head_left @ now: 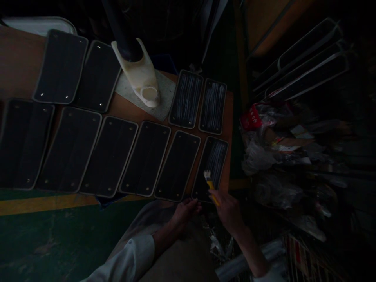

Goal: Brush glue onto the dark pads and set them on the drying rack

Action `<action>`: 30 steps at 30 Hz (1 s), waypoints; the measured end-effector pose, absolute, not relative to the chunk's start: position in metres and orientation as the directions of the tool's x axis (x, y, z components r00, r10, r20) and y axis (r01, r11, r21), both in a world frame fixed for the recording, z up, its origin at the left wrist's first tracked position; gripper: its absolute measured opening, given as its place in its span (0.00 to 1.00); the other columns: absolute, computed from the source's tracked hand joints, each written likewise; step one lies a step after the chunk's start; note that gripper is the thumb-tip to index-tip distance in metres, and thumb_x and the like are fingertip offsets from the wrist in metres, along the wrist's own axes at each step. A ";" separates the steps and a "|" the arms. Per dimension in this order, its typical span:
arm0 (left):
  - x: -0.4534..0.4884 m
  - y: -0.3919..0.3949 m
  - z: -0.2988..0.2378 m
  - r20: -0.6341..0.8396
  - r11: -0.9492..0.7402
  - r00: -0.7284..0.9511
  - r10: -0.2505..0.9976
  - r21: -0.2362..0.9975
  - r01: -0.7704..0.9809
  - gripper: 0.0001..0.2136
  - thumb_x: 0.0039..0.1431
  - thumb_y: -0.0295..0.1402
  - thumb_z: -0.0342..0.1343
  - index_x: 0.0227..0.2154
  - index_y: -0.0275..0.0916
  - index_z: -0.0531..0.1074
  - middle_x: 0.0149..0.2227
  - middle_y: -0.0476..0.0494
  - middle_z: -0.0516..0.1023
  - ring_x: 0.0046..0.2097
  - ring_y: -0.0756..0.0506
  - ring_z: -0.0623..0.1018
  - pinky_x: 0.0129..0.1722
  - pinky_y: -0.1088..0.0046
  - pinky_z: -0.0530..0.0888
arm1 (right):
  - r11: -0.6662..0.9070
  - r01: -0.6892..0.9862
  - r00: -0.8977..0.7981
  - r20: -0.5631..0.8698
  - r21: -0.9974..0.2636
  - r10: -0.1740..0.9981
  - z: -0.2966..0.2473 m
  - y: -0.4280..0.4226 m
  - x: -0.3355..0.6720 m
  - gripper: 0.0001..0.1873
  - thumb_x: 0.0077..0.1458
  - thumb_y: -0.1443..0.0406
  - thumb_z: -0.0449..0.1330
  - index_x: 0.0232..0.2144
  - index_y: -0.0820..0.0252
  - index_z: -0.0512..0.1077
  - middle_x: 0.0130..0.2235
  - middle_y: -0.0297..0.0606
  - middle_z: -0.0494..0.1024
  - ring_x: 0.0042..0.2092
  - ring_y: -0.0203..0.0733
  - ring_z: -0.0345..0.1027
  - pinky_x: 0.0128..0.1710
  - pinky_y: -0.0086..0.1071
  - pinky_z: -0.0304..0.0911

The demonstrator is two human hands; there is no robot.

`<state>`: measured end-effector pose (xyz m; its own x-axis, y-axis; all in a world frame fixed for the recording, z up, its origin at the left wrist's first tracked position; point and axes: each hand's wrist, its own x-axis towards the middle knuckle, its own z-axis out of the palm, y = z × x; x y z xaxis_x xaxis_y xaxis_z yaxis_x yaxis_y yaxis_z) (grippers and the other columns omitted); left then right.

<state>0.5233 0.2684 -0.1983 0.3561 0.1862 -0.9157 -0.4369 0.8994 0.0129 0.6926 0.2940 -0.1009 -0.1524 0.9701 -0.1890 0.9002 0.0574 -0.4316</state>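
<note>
I've got the right hand (228,209) with fingers clamped on the yellow brush (211,185) — bristles ahead of them, over the part-streaked black panel (215,158). Left hand (185,213) by its near edge — can't tell if those fingers grip. Unstreaked panels (147,158) left of them.

Leftmost black panel (25,145): clipped by left edge. Dark pole (122,33): top cut off. Red packet (252,117): lettering illegible. Brush handle (210,185): partly hidden by right hand (230,211).
</note>
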 end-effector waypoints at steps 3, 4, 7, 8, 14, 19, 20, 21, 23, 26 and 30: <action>0.522 0.267 -0.200 -0.906 0.903 0.380 0.189 0.008 -0.429 0.05 0.56 0.28 0.62 0.29 0.31 0.74 0.30 0.42 0.79 0.31 0.51 0.79 0.32 0.79 0.76 | 0.013 0.868 -0.178 -0.288 -0.496 0.941 -0.083 0.251 0.678 0.12 0.64 0.67 0.51 0.46 0.54 0.71 0.38 0.35 0.82 0.36 0.40 0.77 0.35 0.33 0.72; 0.522 0.267 -0.200 -0.905 0.907 0.380 0.189 0.013 -0.420 0.04 0.56 0.28 0.62 0.29 0.31 0.74 0.30 0.42 0.79 0.31 0.51 0.79 0.32 0.79 0.76 | -0.013 0.856 -0.172 -0.307 -0.517 0.936 -0.080 0.245 0.677 0.11 0.64 0.66 0.51 0.45 0.53 0.71 0.38 0.34 0.82 0.36 0.40 0.77 0.35 0.32 0.72; 0.522 0.269 -0.197 -0.909 0.915 0.372 0.189 0.025 -0.403 0.04 0.56 0.28 0.62 0.30 0.31 0.75 0.31 0.41 0.79 0.31 0.51 0.79 0.33 0.79 0.76 | -0.097 0.829 -0.085 -0.296 -0.550 0.951 -0.076 0.260 0.687 0.11 0.65 0.63 0.52 0.46 0.52 0.71 0.41 0.34 0.83 0.39 0.39 0.78 0.38 0.31 0.73; 0.522 0.270 -0.196 -0.912 0.915 0.367 0.184 0.022 -0.402 0.04 0.56 0.27 0.62 0.30 0.31 0.75 0.31 0.41 0.79 0.31 0.51 0.79 0.32 0.79 0.76 | -0.118 0.831 -0.038 -0.268 -0.544 0.963 -0.078 0.274 0.693 0.11 0.65 0.62 0.52 0.46 0.52 0.71 0.41 0.34 0.83 0.39 0.39 0.78 0.38 0.31 0.73; 0.523 0.273 -0.193 -0.922 0.914 0.356 0.152 -0.006 -0.405 0.04 0.54 0.26 0.63 0.28 0.31 0.73 0.31 0.41 0.79 0.31 0.51 0.79 0.32 0.78 0.76 | -0.083 0.872 0.076 -0.035 -0.483 0.996 -0.108 0.378 0.724 0.15 0.65 0.57 0.51 0.47 0.54 0.72 0.44 0.39 0.81 0.42 0.42 0.77 0.39 0.33 0.71; 0.522 0.270 -0.199 -0.904 0.904 0.386 0.182 0.000 -0.427 0.03 0.55 0.26 0.62 0.29 0.31 0.74 0.31 0.41 0.79 0.31 0.51 0.79 0.32 0.78 0.76 | 0.003 0.912 -0.047 -0.096 -0.410 0.994 -0.122 0.374 0.709 0.13 0.65 0.61 0.52 0.48 0.55 0.71 0.46 0.40 0.81 0.44 0.42 0.76 0.42 0.34 0.70; 0.521 0.269 -0.200 -0.901 0.901 0.391 0.186 -0.002 -0.433 0.04 0.54 0.26 0.63 0.29 0.31 0.74 0.31 0.41 0.79 0.31 0.51 0.79 0.32 0.78 0.76 | 0.032 0.911 -0.091 -0.124 -0.411 0.988 -0.120 0.361 0.702 0.13 0.65 0.63 0.52 0.49 0.55 0.70 0.44 0.40 0.81 0.43 0.42 0.76 0.42 0.34 0.70; 0.521 0.269 -0.201 -0.900 0.898 0.394 0.185 -0.007 -0.439 0.04 0.53 0.26 0.63 0.29 0.31 0.74 0.31 0.41 0.79 0.31 0.50 0.79 0.32 0.78 0.76 | 0.061 0.908 -0.135 -0.151 -0.414 0.979 -0.116 0.345 0.695 0.13 0.64 0.64 0.52 0.49 0.56 0.70 0.43 0.40 0.81 0.43 0.41 0.76 0.42 0.33 0.70; 0.520 0.267 -0.203 -0.895 0.891 0.406 0.185 -0.021 -0.453 0.05 0.52 0.26 0.65 0.29 0.32 0.73 0.31 0.41 0.80 0.31 0.50 0.79 0.32 0.77 0.76 | 0.089 0.899 -0.194 -0.208 -0.428 0.959 -0.105 0.310 0.682 0.12 0.64 0.66 0.53 0.48 0.57 0.71 0.40 0.39 0.81 0.40 0.41 0.77 0.40 0.33 0.71; 0.519 0.266 -0.204 -0.880 0.890 0.433 0.194 -0.028 -0.456 0.05 0.51 0.25 0.65 0.29 0.32 0.74 0.29 0.42 0.79 0.29 0.50 0.78 0.30 0.79 0.75 | 0.061 0.859 -0.243 -0.301 -0.508 0.922 -0.085 0.270 0.669 0.11 0.63 0.66 0.53 0.46 0.53 0.71 0.39 0.36 0.82 0.38 0.40 0.77 0.37 0.32 0.71; 0.517 0.264 -0.205 -0.857 0.893 0.472 0.205 -0.033 -0.449 0.06 0.51 0.25 0.65 0.32 0.31 0.77 0.33 0.41 0.80 0.33 0.50 0.79 0.35 0.78 0.75 | -0.120 0.800 -0.087 -0.311 -0.588 0.946 -0.064 0.276 0.669 0.10 0.64 0.62 0.53 0.46 0.51 0.71 0.40 0.34 0.82 0.38 0.38 0.77 0.38 0.30 0.72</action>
<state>0.5174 0.2636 -0.2051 0.4724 0.2053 -0.8572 -0.4487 0.8930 -0.0334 0.6693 0.2761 -0.0641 -0.0874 0.9462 -0.3115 0.7998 -0.1197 -0.5883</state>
